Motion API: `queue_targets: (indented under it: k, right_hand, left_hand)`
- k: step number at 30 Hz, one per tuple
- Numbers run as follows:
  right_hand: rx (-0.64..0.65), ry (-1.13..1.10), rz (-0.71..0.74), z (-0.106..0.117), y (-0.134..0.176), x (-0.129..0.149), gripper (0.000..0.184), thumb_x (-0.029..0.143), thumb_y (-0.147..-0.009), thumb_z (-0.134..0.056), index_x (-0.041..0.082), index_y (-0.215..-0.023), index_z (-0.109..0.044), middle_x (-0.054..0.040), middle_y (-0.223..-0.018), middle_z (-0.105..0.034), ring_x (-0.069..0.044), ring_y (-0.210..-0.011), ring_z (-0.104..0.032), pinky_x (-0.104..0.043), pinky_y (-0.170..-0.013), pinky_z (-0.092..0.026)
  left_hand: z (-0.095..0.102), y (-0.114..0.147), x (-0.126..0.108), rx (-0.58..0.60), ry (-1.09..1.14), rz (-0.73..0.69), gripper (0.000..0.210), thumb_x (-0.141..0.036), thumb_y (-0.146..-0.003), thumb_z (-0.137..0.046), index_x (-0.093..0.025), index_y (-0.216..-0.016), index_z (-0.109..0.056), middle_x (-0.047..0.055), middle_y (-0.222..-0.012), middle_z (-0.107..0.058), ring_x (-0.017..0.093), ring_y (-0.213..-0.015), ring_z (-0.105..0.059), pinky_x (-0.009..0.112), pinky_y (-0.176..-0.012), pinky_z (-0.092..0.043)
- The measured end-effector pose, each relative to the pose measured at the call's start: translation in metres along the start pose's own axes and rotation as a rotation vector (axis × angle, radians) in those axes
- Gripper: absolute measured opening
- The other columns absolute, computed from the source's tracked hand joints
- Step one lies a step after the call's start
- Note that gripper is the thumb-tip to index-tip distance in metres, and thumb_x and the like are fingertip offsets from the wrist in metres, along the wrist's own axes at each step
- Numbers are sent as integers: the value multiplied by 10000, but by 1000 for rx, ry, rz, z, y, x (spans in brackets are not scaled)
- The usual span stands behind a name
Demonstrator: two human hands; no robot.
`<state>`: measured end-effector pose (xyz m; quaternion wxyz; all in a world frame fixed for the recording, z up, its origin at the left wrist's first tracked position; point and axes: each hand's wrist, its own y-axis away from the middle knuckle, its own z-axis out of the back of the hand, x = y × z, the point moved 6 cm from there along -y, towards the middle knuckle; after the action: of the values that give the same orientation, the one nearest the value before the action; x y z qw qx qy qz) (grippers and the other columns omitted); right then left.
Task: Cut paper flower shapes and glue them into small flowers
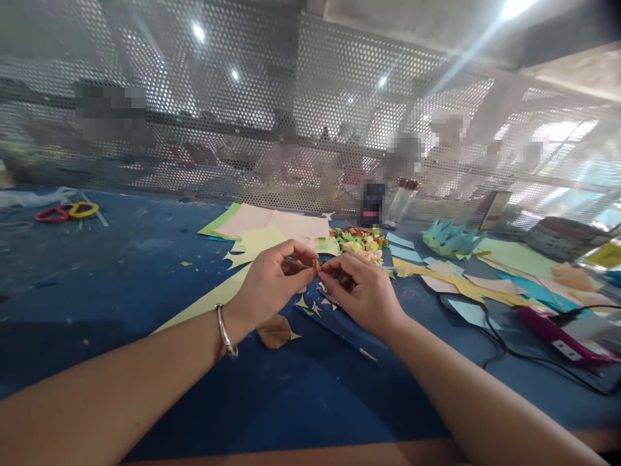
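Between the fingertips of both hands is a small folded piece of orange paper [316, 266]. My left hand [276, 275], with a silver bangle at the wrist, pinches it from the left. From the right, my right hand [361, 285] pinches it too; a thin metal tip shows under these fingers, its kind unclear. Below the hands lie a brown paper piece [274, 332], a blue pen-like tool [339, 336] and small paper scraps [301, 302]. Just beyond is a pile of small cut paper pieces [361, 239] in green, orange and cream.
Paper sheets [272, 223] lie behind my left hand. Scissors [68, 211] rest far left. Rightward are a blue-green folded paper piece [451, 238], paper strips [466, 285], a magenta power strip [567, 336] and black cables [504, 343]. A perforated metal screen [233, 129] closes the table's back.
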<state>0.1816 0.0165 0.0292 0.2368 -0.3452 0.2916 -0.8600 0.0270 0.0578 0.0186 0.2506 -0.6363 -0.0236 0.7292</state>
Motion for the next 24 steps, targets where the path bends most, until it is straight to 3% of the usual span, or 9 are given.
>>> queue_targets:
  k: [15, 24]
  right_hand:
    - [18, -18, -20, 0, 0, 1, 78, 238, -911, -642, 187, -906, -700, -20, -796, -654, -129, -672, -589, -225, -567, -457]
    - [30, 22, -31, -2, -1, -1, 77, 235, -912, -643, 195, -866, -691, -9, -766, -646, -130, -655, -563, -233, -562, -416]
  left_hand:
    - [2, 1, -2, 3, -58, -53, 167, -275, -831, -721, -193, -970, -676, 37, -955, -699, 143, -778, -665, 261, -693, -549]
    - [2, 1, -2, -7, -167, -87, 124, -250, -840, -696, -198, -951, -675, 28, -904, -708, 132, -711, -656, 236, -619, -505]
